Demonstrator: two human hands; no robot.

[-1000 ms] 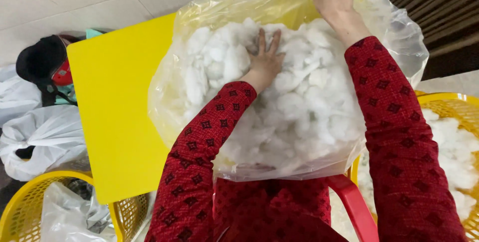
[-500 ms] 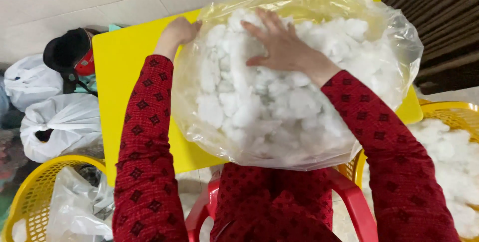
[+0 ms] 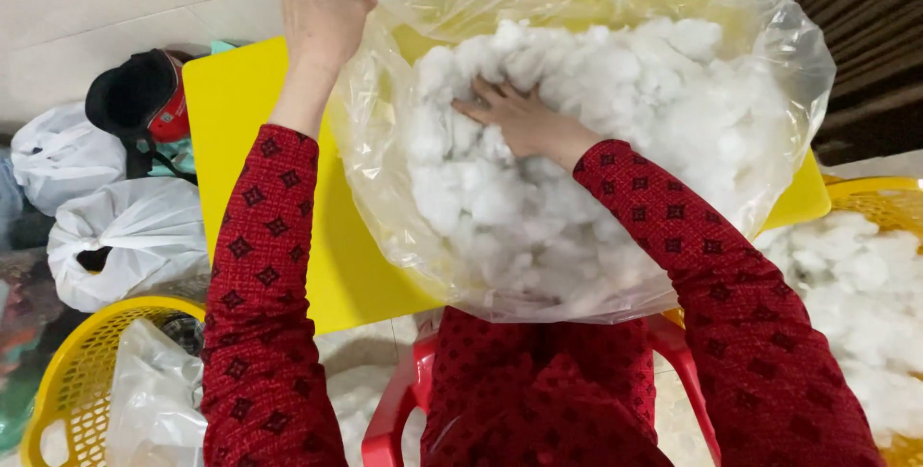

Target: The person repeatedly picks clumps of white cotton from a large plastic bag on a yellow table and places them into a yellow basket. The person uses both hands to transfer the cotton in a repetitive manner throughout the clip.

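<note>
A big clear plastic bag [image 3: 586, 140] — bulging, crinkled, stuffed with white fluffy stuffing [image 3: 596, 121] in soft clumps — lies on a yellow table, its mouth pulled up toward eleven o'clock, its rounded bottom sagging over the table's near edge at six o'clock.

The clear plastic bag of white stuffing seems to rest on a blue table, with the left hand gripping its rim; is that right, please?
Not quite: the table is yellow, not blue, as the head view shows. The clear plastic bag of white stuffing does rest on it, with the left hand gripping its rim.

Two yellow baskets [image 3: 77, 371] [image 3: 880, 193], one table [image 3: 250, 101]
</note>
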